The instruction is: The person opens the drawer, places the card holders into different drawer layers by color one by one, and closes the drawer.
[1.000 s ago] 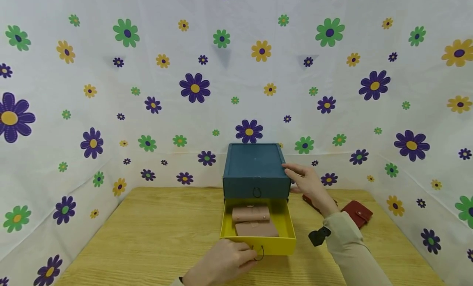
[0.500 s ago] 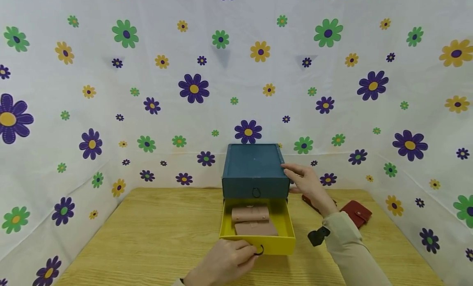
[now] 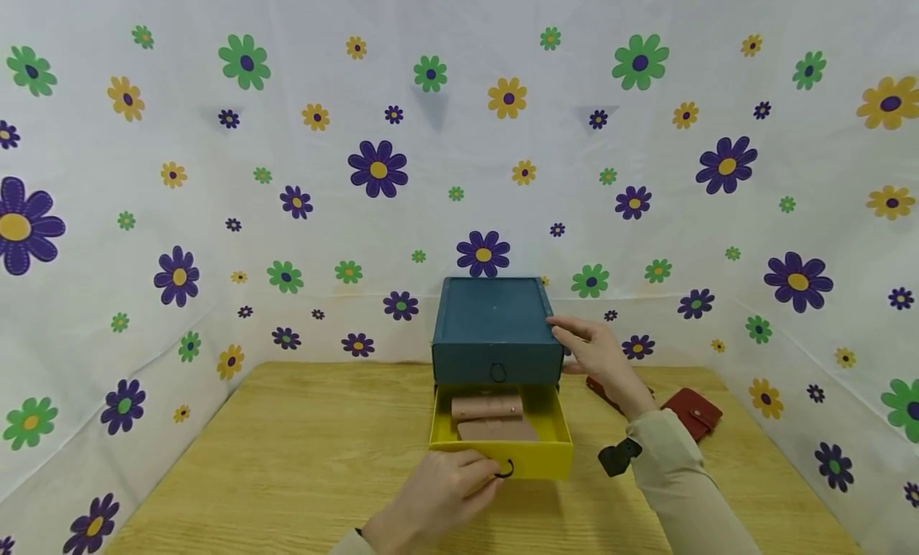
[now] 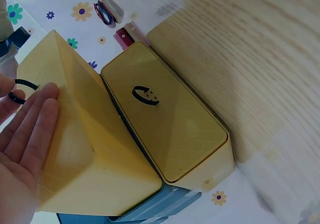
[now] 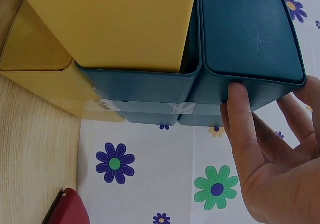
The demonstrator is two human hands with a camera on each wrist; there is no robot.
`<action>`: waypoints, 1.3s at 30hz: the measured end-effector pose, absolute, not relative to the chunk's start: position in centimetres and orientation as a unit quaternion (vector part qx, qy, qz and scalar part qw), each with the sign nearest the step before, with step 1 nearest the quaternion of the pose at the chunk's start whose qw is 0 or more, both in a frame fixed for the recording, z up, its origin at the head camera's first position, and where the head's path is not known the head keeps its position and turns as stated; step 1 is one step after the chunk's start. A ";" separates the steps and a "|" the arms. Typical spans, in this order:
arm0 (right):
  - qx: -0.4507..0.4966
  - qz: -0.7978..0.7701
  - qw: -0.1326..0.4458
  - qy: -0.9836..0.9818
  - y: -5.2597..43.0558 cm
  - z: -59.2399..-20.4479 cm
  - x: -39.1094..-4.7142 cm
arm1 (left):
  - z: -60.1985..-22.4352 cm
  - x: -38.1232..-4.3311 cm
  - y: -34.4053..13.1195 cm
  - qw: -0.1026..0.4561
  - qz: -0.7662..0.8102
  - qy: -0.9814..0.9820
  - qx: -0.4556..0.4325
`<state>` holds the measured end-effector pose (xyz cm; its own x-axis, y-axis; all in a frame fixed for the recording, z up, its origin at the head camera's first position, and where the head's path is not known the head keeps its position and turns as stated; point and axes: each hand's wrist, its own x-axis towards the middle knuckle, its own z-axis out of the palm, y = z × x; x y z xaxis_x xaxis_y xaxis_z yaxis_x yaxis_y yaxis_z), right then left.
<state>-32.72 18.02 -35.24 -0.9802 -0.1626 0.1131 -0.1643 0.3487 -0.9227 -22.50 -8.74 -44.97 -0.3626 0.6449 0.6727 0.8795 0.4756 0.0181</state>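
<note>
In the head view a blue-and-yellow drawer box has a blue top drawer point(image 3: 498, 364) and, below it, a pulled-out yellow drawer point(image 3: 538, 461). My left hand point(image 3: 445, 491) pinches the black loop handle point(image 3: 508, 469) on the yellow drawer's front. Inside lie two pinkish leather pieces: a rolled-looking case point(image 3: 487, 407) with snaps and a flat one point(image 3: 498, 430) in front of it. My right hand point(image 3: 596, 352) rests against the box's right side and top edge, and the right wrist view shows extended fingers point(image 5: 242, 116) touching the blue side.
Another yellow drawer point(image 4: 165, 119) with its own black loop sits beneath, closed, in the left wrist view. A red snap wallet point(image 3: 693, 412) lies on the wooden table point(image 3: 309, 451) at right, with a dark red item point(image 3: 601, 391) partly behind my right wrist. Flower-patterned cloth point(image 3: 323, 220) surrounds the table.
My left hand has taken hold of the loop. The yellow drawer's front and that hand have moved slightly up and back in the head view. My right hand has stayed put.
</note>
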 end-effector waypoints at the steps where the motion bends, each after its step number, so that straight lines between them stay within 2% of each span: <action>1: 0.101 0.562 0.002 -0.821 18.0 -35.2 -32.7 | -44.9 -22.6 -8.7 0.307 -0.193 -0.803 -0.473; 39: 0.105 0.571 0.000 -0.814 18.1 -35.1 -32.6 | -45.2 -25.2 -7.4 0.282 -0.206 -0.855 -0.383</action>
<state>-32.60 18.05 -35.11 -0.9781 -0.1707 0.1187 -0.1697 0.3261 -0.9300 -25.24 -7.35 -45.20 -0.5481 0.5394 0.6392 0.7711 0.6220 0.1363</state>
